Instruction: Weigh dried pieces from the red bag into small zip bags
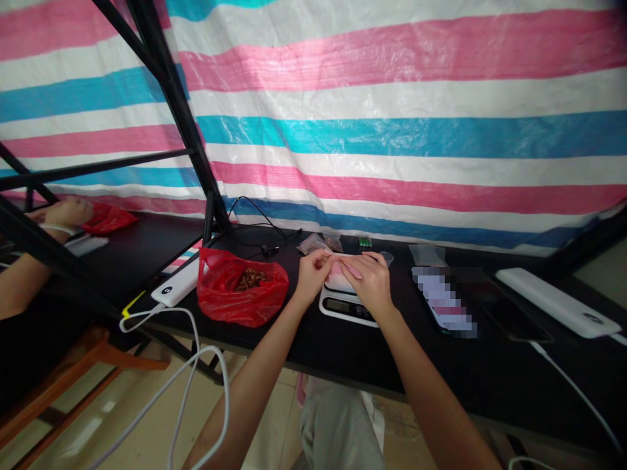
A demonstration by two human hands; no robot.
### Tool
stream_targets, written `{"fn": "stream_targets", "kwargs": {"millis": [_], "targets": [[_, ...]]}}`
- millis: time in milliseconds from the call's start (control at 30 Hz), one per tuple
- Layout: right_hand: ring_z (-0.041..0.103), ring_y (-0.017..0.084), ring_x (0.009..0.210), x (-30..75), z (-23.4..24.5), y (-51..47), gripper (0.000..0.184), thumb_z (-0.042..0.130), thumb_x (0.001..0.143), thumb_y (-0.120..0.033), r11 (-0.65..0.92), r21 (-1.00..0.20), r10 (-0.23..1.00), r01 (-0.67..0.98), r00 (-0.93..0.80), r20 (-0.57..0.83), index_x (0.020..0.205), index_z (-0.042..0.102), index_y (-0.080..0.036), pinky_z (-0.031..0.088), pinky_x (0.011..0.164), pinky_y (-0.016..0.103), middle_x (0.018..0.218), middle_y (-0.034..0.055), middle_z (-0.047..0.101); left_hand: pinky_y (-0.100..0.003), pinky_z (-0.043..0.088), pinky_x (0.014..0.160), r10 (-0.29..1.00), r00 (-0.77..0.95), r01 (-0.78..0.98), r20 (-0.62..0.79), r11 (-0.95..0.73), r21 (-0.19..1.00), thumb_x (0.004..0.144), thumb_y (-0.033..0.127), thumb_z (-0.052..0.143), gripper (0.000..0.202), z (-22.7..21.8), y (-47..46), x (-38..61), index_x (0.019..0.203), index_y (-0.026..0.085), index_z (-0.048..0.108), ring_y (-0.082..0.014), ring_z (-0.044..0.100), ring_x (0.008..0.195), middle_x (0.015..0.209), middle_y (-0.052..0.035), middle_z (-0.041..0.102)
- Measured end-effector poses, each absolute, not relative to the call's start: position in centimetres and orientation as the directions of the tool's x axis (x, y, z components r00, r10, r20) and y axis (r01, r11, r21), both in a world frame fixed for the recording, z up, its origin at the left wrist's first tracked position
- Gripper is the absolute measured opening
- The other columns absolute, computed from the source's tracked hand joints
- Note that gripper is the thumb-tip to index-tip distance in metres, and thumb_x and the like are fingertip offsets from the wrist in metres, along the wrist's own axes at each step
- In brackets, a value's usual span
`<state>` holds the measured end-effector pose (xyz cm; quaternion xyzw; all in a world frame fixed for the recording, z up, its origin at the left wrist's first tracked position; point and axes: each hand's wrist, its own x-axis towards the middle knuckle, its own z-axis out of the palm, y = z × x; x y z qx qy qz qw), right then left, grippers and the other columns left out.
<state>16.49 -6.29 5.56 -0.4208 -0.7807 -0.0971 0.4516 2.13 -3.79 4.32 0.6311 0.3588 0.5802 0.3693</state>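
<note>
My left hand (312,273) and my right hand (371,281) meet above a white kitchen scale (343,307) on the black table (392,365). Both hands have their fingers pinched together on a small clear bag (337,262) held between them; what it holds is too small to tell. To the left of my left hand sits an open red plastic bag (242,294) with brown pieces (249,279) inside.
Small clear bags (318,243), a green item (365,242) and a black cable (264,235) lie behind the scale. White power banks lie at the left (176,287) and the right (558,302). A phone (443,300) lies to the right. Another person's arm (53,222) and red bag (108,219) are far left.
</note>
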Motion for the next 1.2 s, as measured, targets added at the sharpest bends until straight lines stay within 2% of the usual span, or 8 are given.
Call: {"fn": "stream_targets", "kwargs": {"millis": [200, 333, 467, 633, 833, 1100, 1200], "targets": [[0.064, 0.019, 0.073, 16.4, 5.3, -5.5, 0.014, 0.058, 0.081, -0.032, 0.668, -0.361, 0.599, 0.651, -0.181, 0.78, 0.084, 0.071, -0.027, 0.044, 0.078, 0.035, 0.081, 0.0009, 0.072, -0.019, 0.025, 0.037, 0.864, -0.016, 0.065, 0.503, -0.501, 0.863, 0.071, 0.036, 0.062, 0.027, 4.8, -4.1, 2.0, 0.058, 0.013, 0.057, -0.0037, 0.036, 0.037, 0.046, 0.0048, 0.046], [0.066, 0.02, 0.073, 16.4, 5.3, -5.1, 0.013, 0.06, 0.079, -0.033, 0.666, -0.5, 0.654, 0.554, -0.112, 0.748, 0.081, 0.071, -0.027, 0.048, 0.072, 0.033, 0.08, 0.0008, 0.072, -0.019, 0.026, 0.038, 0.876, 0.004, 0.029, 0.483, -0.483, 0.875, 0.072, 0.036, 0.061, 0.025, 4.8, -4.1, 2.0, 0.061, 0.013, 0.06, -0.0044, 0.037, 0.036, 0.043, 0.0053, 0.044], [0.066, 0.02, 0.073, 16.4, 5.6, -5.2, 0.012, 0.06, 0.078, -0.03, 0.651, -0.542, 0.673, 0.532, -0.075, 0.736, 0.077, 0.071, -0.026, 0.049, 0.072, 0.033, 0.079, 0.0005, 0.072, -0.019, 0.028, 0.038, 0.874, 0.004, -0.004, 0.485, -0.485, 0.874, 0.071, 0.036, 0.063, 0.025, 4.9, -4.0, 2.1, 0.062, 0.013, 0.061, -0.0049, 0.038, 0.037, 0.046, 0.0047, 0.046], [0.065, 0.02, 0.069, 16.5, 5.7, -5.4, 0.011, 0.06, 0.077, -0.026, 0.658, -0.518, 0.647, 0.547, -0.059, 0.76, 0.075, 0.071, -0.024, 0.048, 0.069, 0.032, 0.076, 0.0005, 0.072, -0.02, 0.031, 0.042, 0.854, 0.048, 0.048, 0.518, -0.519, 0.853, 0.073, 0.038, 0.061, 0.027, 4.8, -4.1, 2.1, 0.062, 0.014, 0.062, -0.0056, 0.041, 0.04, 0.049, 0.0044, 0.047], [0.065, 0.019, 0.066, 16.6, 5.7, -5.4, 0.014, 0.057, 0.079, -0.027, 0.606, -0.449, 0.643, 0.657, -0.072, 0.762, 0.077, 0.071, -0.024, 0.047, 0.07, 0.032, 0.074, 0.0005, 0.071, -0.019, 0.033, 0.045, 0.842, 0.09, 0.145, 0.531, -0.539, 0.83, 0.077, 0.041, 0.055, 0.029, 4.5, -4.2, 2.1, 0.068, 0.014, 0.062, -0.0059, 0.042, 0.041, 0.049, 0.0046, 0.048], [0.065, 0.018, 0.08, 16.8, 5.6, -5.9, 0.022, 0.049, 0.085, -0.029, 0.61, -0.378, 0.662, 0.696, -0.185, 0.727, 0.095, 0.068, -0.023, 0.049, 0.073, 0.027, 0.09, 0.0022, 0.071, -0.019, 0.035, 0.046, 0.817, 0.071, 0.219, 0.572, -0.572, 0.79, 0.077, 0.039, 0.056, 0.026, 4.4, -4.3, 2.1, 0.072, 0.014, 0.063, -0.0066, 0.045, 0.043, 0.052, 0.0034, 0.053], [0.065, 0.018, 0.08, 16.7, 5.5, -6.3, 0.022, 0.048, 0.086, -0.029, 0.58, -0.292, 0.629, 0.761, -0.19, 0.754, 0.095, 0.068, -0.023, 0.048, 0.072, 0.027, 0.09, 0.0027, 0.07, -0.019, 0.037, 0.048, 0.819, 0.037, 0.233, 0.573, -0.565, 0.792, 0.077, 0.037, 0.056, 0.024, 4.3, -4.2, 2.1, 0.073, 0.015, 0.062, -0.0073, 0.048, 0.046, 0.055, 0.0026, 0.055]]}}
